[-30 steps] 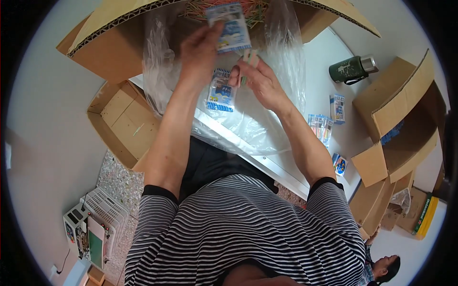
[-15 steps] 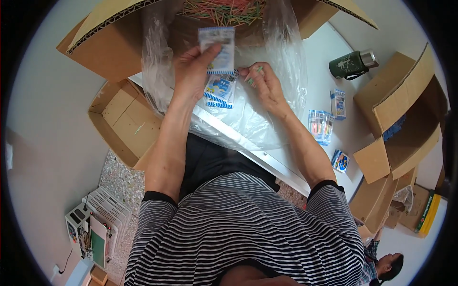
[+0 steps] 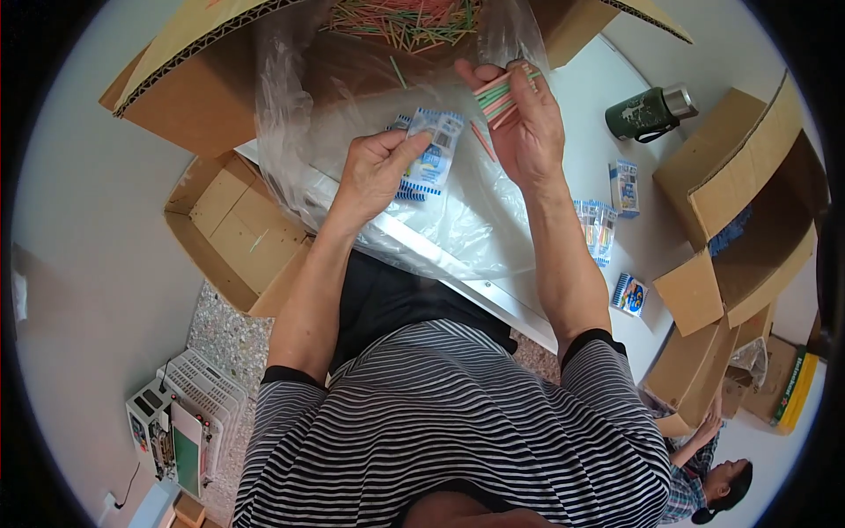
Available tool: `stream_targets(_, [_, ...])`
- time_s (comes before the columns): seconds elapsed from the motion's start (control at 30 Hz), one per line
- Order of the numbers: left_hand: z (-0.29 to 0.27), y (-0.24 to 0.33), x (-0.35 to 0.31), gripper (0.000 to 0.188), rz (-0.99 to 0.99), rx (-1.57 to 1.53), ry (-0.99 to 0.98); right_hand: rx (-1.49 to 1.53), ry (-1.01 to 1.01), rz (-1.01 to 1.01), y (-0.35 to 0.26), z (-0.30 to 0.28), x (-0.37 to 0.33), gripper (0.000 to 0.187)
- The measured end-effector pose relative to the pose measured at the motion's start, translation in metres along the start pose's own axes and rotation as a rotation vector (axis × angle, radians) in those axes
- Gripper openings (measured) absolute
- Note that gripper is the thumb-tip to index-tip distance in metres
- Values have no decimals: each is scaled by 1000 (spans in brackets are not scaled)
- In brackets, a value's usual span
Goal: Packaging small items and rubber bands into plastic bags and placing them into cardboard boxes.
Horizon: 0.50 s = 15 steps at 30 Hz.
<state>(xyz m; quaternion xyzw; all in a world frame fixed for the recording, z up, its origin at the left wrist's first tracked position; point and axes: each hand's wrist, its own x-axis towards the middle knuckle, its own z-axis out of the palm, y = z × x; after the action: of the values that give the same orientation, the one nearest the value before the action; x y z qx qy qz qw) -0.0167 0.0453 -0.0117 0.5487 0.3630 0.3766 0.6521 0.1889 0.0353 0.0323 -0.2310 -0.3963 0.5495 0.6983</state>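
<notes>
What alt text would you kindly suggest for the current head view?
A person's left hand holds a blue-and-white packet while the right hand grips pink and green sticks, over clear plastic spread from an open cardboard box.

Glossy plstc pkt (image 3: 440, 148), shiny plstc liner (image 3: 466, 231), matt cardbd box (image 3: 198, 101)

Pink and green sticks (image 3: 499, 99) — blue-striped packet (image 3: 437, 164)

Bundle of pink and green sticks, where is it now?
In the head view, right of centre near the top, the bundle is in the right hand, below and right of the loose stick pile.
</notes>
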Motion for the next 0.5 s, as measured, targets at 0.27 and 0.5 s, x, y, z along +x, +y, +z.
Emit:
stream_targets(0.27, [-4, 4, -8, 29, 68, 137, -110, 54, -17, -30, 5, 17, 0, 25])
stream_targets(0.5, [0, 3, -7, 29, 71, 126, -162, -52, -39, -30, 5, 29, -8, 21])
